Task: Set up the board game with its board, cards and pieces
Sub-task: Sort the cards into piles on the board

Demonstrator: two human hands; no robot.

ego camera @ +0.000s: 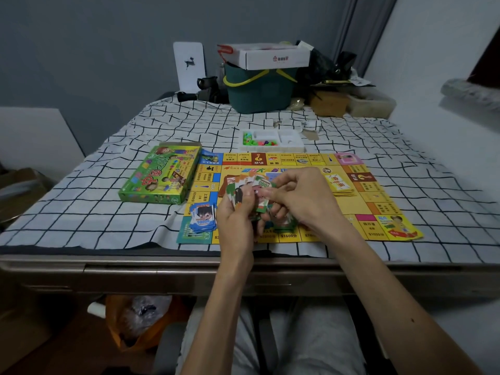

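Head view: game board [359,201] lies flat on the surface, on a checked cloth [108,226], long axis left-right. Near-edge print ("$1600") reads upright to the wearer; far-edge print is upside down.

Both hands are over the board's middle. The left hand [238,215] is curled round a fan of cards [253,186], with the fan spreading up and away from the wearer. The right hand [303,198] pinches into the same fan from the right, thumb and fingers closed on card edges. Can't tell how many cards it has.

A stack of blue "10000" notes [203,219] sits on the board's near-left corner, slightly splayed. What looks like a yellow card deck [339,182] lies on the board just right of the hands.

Green game box [159,177] is just left of the board and touches its left edge, with its long axis running near-to-far and tilted a bit.

White compartment tray [289,138] is just beyond the board's far edge. Coloured plastic pieces [257,142] sit in its left part, green at the far left and pink/purple beside them.

Well beyond the board, a green bucket [259,96] with yellow handle carries a white carton [276,59] on its rim. Carton contents unreadable.
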